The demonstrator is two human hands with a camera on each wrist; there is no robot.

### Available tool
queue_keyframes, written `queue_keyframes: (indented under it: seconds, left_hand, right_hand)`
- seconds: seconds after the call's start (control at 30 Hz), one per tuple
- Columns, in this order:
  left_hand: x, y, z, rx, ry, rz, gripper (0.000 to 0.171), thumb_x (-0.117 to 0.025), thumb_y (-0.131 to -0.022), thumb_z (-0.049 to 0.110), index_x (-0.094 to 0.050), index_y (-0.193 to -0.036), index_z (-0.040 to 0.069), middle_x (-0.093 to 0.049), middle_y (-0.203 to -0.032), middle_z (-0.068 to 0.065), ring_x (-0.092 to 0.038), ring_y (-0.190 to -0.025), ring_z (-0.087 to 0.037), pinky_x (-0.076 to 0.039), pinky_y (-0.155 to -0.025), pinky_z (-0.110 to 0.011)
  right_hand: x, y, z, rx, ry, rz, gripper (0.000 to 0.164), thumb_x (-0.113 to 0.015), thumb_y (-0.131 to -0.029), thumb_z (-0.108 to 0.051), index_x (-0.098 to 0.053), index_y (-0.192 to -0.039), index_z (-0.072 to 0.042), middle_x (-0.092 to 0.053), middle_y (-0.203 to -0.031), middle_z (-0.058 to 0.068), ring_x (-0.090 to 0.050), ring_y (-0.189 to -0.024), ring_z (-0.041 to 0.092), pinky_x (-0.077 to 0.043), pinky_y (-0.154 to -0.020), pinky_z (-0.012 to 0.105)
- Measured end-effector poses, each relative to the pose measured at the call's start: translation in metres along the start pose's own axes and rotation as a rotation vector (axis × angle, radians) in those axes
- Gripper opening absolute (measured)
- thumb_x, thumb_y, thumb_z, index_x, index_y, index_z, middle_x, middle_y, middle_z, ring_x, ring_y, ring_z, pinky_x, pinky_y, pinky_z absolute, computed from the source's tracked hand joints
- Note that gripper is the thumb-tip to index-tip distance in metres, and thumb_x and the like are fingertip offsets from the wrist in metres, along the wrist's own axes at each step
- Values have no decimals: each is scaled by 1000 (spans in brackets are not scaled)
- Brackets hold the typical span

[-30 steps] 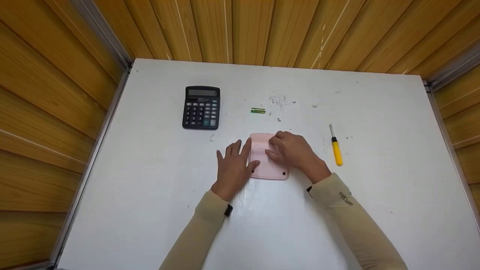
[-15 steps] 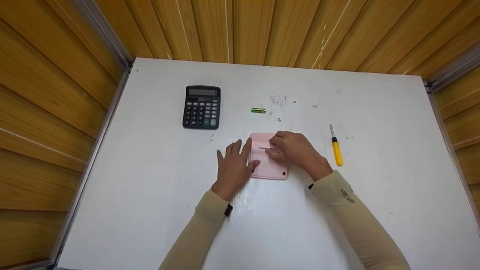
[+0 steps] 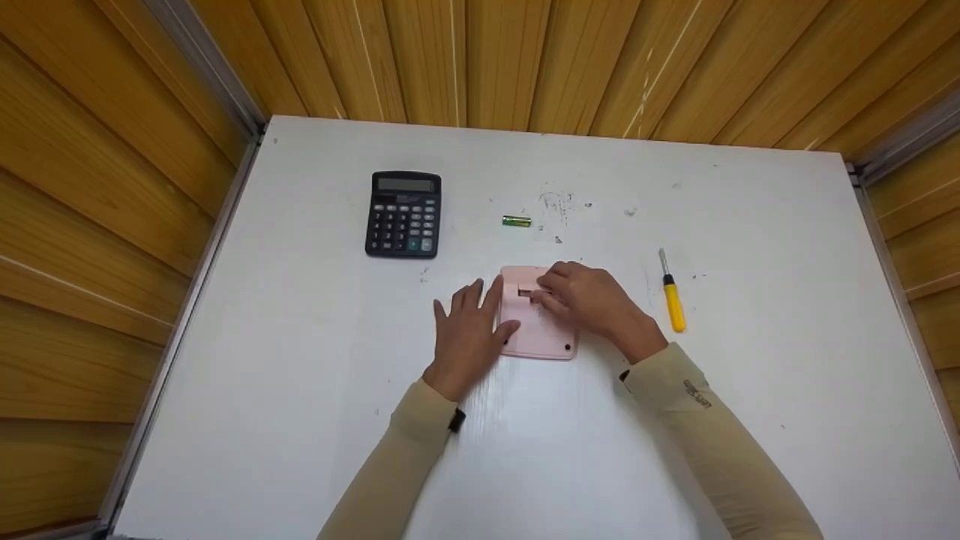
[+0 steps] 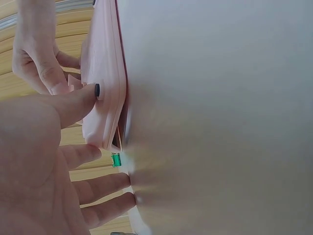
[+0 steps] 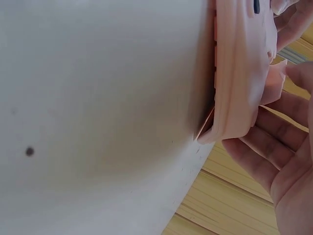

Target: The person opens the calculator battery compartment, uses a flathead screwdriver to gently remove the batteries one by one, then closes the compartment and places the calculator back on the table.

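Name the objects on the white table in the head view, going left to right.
Black calculator → pink device → yellow-handled screwdriver. The green battery is left out: it lies beyond the pink device, within its left-to-right span.

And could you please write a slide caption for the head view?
Left hand touches a pink device while right hand pinches its cover; black calculator, battery and screwdriver lie nearby.
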State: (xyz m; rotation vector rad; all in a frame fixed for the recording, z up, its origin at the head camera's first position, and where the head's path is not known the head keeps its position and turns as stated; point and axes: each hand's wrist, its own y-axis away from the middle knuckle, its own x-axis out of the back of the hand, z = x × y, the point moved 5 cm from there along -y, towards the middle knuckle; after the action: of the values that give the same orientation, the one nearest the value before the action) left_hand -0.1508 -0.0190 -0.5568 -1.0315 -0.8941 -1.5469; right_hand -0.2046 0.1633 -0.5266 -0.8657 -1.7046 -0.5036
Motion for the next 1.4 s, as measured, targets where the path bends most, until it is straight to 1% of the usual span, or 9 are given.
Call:
queue_keyframes:
  seconds: [0.13, 0.23, 0.4, 0.6, 0.77, 0.93, 1.03, 1.2, 1.4]
  left_hand:
    - [0, 0, -1, 2, 1, 0, 77, -63, -104, 55, -38, -167, 19, -47, -161, -17, -43, -148, -37, -31, -113, -75]
    - [0, 0, -1, 2, -3, -2, 77, -63, -104, 55, -37, -167, 19, -47, -161, -17, -43, -148, -37, -31, -113, -75]
    - [-1, 1, 0, 4, -1, -7, 78, -62, -104, 56, -36, -168, 20, -46, -162, -17, -41, -149, -37, -29, -114, -75]
    - [-1, 0, 1, 18, 7, -17, 77, -62, -104, 56, -35, -168, 21, -45, -163, -16, -40, -150, -37, -27, -115, -74]
    - [-1, 0, 1, 17, 7, -18, 77, -61, -104, 57, -35, -168, 21, -44, -163, -16, -40, -151, -36, -27, -116, -74]
    - [0, 1, 0, 2, 28, 5, 76, -62, -104, 55, -38, -167, 19, -46, -162, -17, -42, -149, -36, -28, -114, -75]
    - [0, 1, -1, -5, 33, 14, 76, -62, -105, 54, -38, -167, 19, -47, -161, -18, -43, -149, -36, -29, -114, -75]
    - [0, 1, -1, -4, 34, 12, 75, -63, -105, 54, -39, -167, 19, -47, -161, -18, -42, -149, -36, -29, -114, -76]
    - [0, 1, -1, 6, 32, 3, 76, -62, -104, 55, -38, -167, 19, -46, -162, -17, -42, -149, -36, -29, -114, -75]
  right_hand:
    - [-1, -1, 0, -3, 26, -24, 35, -63, -109, -32, -76, -125, -3, -73, -119, 13, -70, -112, 32, -56, -99, 48]
    - [0, -1, 0, 1, 38, -34, 33, -63, -109, -30, -75, -127, -5, -73, -121, 13, -70, -114, 32, -55, -101, 48]
    - [2, -2, -3, 15, 36, -36, 29, -66, -107, -24, -73, -127, -5, -74, -119, 12, -71, -110, 30, -57, -98, 45]
    - [3, -3, -11, 16, 6, -45, 26, -66, -108, -19, -69, -130, -6, -74, -120, 10, -72, -107, 27, -57, -98, 42]
    - [6, -3, -17, 47, -1, -7, 19, -68, -106, -15, -69, -123, -5, -75, -115, 9, -73, -94, 24, -60, -90, 40]
    - [10, -2, -20, 77, -30, 28, 11, -70, -105, -12, -66, -113, -7, -73, -105, 5, -64, -78, 20, -58, -75, 36]
    - [10, -2, -21, 77, -33, 19, 10, -70, -104, -10, -63, -111, -8, -71, -103, 4, -60, -77, 19, -55, -72, 36]
    - [8, -1, -22, 64, -22, -2, 12, -72, -103, -8, -62, -110, -7, -69, -104, 6, -60, -80, 20, -55, -73, 35]
    - [8, -2, -24, 83, -5, 8, 13, -73, -101, -7, -62, -107, -5, -66, -100, 6, -58, -78, 20, -55, -70, 34]
